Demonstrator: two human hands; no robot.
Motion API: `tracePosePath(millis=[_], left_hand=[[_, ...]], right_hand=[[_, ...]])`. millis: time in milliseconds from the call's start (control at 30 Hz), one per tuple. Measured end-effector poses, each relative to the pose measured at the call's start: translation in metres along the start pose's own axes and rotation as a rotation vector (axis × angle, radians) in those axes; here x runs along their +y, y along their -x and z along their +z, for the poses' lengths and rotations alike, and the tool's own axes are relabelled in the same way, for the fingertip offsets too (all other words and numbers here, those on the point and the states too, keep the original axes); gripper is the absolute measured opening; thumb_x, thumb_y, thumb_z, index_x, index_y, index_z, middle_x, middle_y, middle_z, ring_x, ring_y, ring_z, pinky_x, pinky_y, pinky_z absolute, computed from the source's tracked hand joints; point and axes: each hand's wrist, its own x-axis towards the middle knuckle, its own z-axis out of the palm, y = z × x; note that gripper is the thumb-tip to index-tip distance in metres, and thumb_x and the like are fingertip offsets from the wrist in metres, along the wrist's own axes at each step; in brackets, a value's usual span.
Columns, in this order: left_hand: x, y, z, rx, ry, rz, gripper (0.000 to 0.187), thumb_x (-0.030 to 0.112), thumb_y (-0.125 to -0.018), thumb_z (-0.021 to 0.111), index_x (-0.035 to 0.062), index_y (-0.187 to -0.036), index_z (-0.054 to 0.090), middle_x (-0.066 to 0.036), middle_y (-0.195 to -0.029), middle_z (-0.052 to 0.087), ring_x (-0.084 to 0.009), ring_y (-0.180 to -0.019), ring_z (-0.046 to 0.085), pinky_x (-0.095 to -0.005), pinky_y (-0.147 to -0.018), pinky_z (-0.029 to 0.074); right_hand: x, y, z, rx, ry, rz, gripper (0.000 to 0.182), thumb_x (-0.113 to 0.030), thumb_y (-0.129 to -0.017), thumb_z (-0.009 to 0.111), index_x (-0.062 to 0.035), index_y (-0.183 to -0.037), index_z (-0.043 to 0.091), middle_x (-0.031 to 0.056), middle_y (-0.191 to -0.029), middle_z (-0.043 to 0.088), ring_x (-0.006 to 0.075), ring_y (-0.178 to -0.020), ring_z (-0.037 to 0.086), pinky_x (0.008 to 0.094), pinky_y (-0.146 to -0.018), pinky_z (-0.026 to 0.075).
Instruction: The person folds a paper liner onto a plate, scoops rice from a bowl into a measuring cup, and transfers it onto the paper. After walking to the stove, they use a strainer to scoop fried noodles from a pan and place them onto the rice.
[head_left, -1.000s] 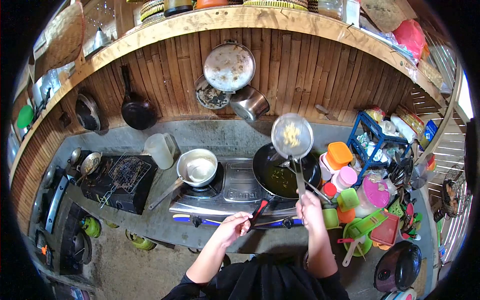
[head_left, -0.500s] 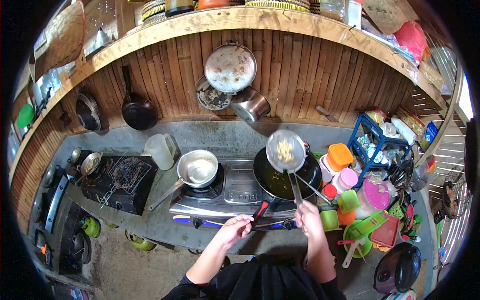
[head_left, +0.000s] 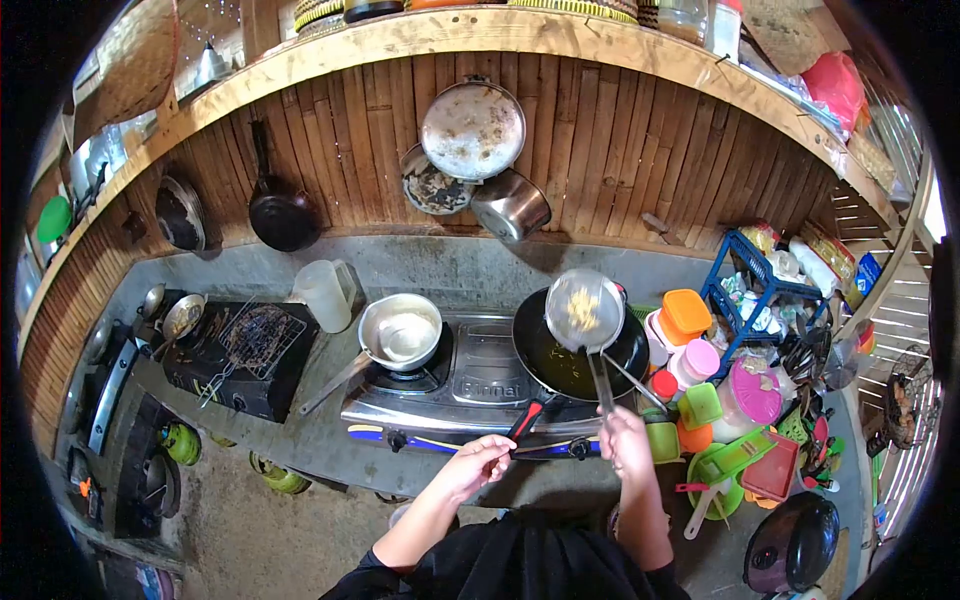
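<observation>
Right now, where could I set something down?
The stove's middle panel, between saucepan and wok, looks bare; so does the counter between the black box and the saucepan's handle. It is crowded right of the wok with tubs and a blue rack, and over the wok, where the right hand holds a strainer.

A bare strip of steel stovetop (head_left: 487, 372) leaves me a lane between the saucepan (head_left: 405, 338) and the wok (head_left: 535, 352). At its front right, the wok's red-and-black handle (head_left: 525, 424) juts toward my left hand (head_left: 476, 466). The strainer (head_left: 577, 316) in my right hand (head_left: 626, 442) blocks the drop into the wok's back right, while a slanting metal rod (head_left: 635, 379) and crowded plastic tubs (head_left: 690, 355) hem its right side (the front left interior lies open from above).
</observation>
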Motion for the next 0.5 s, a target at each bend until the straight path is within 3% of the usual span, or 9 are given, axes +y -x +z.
tracePosePath(millis=[100, 233, 333, 500], left_hand=[[-0.002, 0.001, -0.002, 0.021, -0.008, 0.002, 0.012, 0.013, -0.086, 0.049, 0.006, -0.094, 0.054, 0.001, -0.064, 0.048, -0.0085, -0.056, 0.043, -0.0207, -0.047, 0.032], [-0.003, -0.001, -0.002, -0.005, -0.028, -0.013, 0.011, 0.014, -0.087, 0.049, 0.0061, -0.094, 0.054, 0.001, -0.065, 0.049, -0.0071, -0.055, 0.043, -0.0189, -0.049, 0.035], [-0.005, -0.003, 0.004, 0.021, -0.055, -0.008, 0.012, 0.013, -0.087, 0.049, 0.0069, -0.094, 0.054, 0.001, -0.063, 0.048, -0.0078, -0.053, 0.042, -0.0197, -0.045, 0.031], [-0.009, -0.002, 0.004, -0.07, -0.087, -0.04, 0.013, 0.015, -0.088, 0.048, 0.0073, -0.097, 0.053, 0.0, -0.068, 0.05, -0.0074, -0.055, 0.044, -0.0185, -0.047, 0.032]], right_hand=[[0.031, -0.015, -0.012, -0.024, -0.065, 0.036, 0.021, -0.015, -0.091, 0.036, -0.0037, -0.101, 0.05, 0.0013, -0.052, 0.044, 0.0084, -0.033, 0.036, 0.0214, -0.029, 0.024], [-0.039, -0.005, 0.004, 0.016, 0.021, -0.139, 0.024, -0.016, -0.092, 0.034, -0.0035, -0.106, 0.048, 0.001, -0.052, 0.043, 0.0074, -0.034, 0.035, 0.0212, -0.031, 0.026], [-0.054, -0.001, 0.006, 0.034, 0.053, -0.197, 0.024, -0.016, -0.092, 0.033, -0.0027, -0.106, 0.047, 0.0007, -0.051, 0.043, 0.0075, -0.034, 0.035, 0.0212, -0.032, 0.027], [0.014, -0.004, -0.009, 0.033, 0.047, 0.007, 0.019, -0.013, -0.09, 0.036, -0.0028, -0.101, 0.048, 0.0012, -0.051, 0.043, 0.0092, -0.034, 0.036, 0.0226, -0.032, 0.029]])
